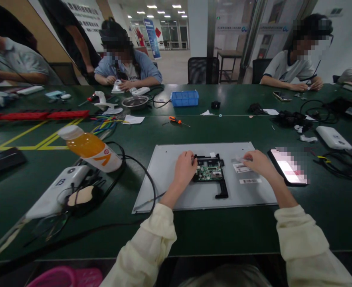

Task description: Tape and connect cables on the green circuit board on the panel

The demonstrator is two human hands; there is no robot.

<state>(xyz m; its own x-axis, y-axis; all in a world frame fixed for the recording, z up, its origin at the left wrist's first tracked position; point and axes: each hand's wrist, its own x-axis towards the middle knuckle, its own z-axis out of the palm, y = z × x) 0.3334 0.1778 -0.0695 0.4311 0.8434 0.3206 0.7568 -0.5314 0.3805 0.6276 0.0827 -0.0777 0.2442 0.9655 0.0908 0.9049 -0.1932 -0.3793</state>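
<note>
A flat grey panel [170,191] lies on the green table in front of me. On it sits a black plastic frame [222,189] around a green circuit board [208,173]. My left hand [184,167] is closed at the frame's upper left edge, its fingers curled over that side. Over the panel's right part, my right hand [259,164] is closed in a pinch. What sits between those fingertips is too small to name. Just left of them is a white printed label [241,168], and below it a barcode sticker [250,181].
A phone [289,167] lies right of the panel. An orange drink bottle [89,147] leans over a white power bank [59,191] and black cables at left. Further back are an orange screwdriver [178,121], a blue bin [184,98] and a metal bowl [135,102]. Several people sit opposite.
</note>
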